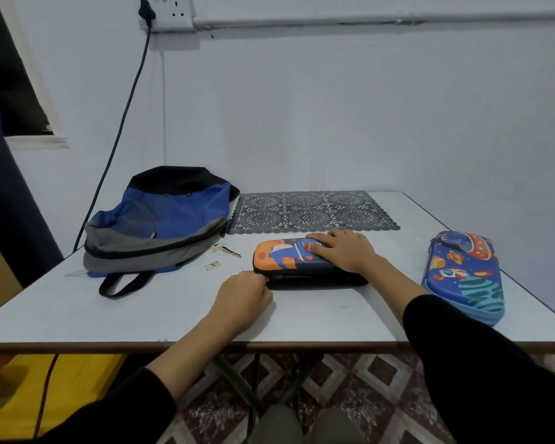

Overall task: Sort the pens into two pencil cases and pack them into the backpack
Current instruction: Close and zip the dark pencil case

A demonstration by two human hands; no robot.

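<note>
An orange and navy pencil case (282, 259) lies closed in the middle of the white table (141, 309). My right hand (342, 249) rests flat on its lid, fingers spread and pointing left. My left hand (242, 294) is curled at the case's front left corner and pinches the zipper pull (266, 278). A second, blue space-themed pencil case (465, 277) lies closed near the table's right edge. The blue, grey and black backpack (161, 222) lies flat at the back left. No pens are visible.
A dark lace placemat (311, 211) lies behind the orange case. Small scraps (212, 266) sit between the backpack and the case. A black cable (122, 123) hangs from a wall socket behind the backpack. The table's front edge is close to my body.
</note>
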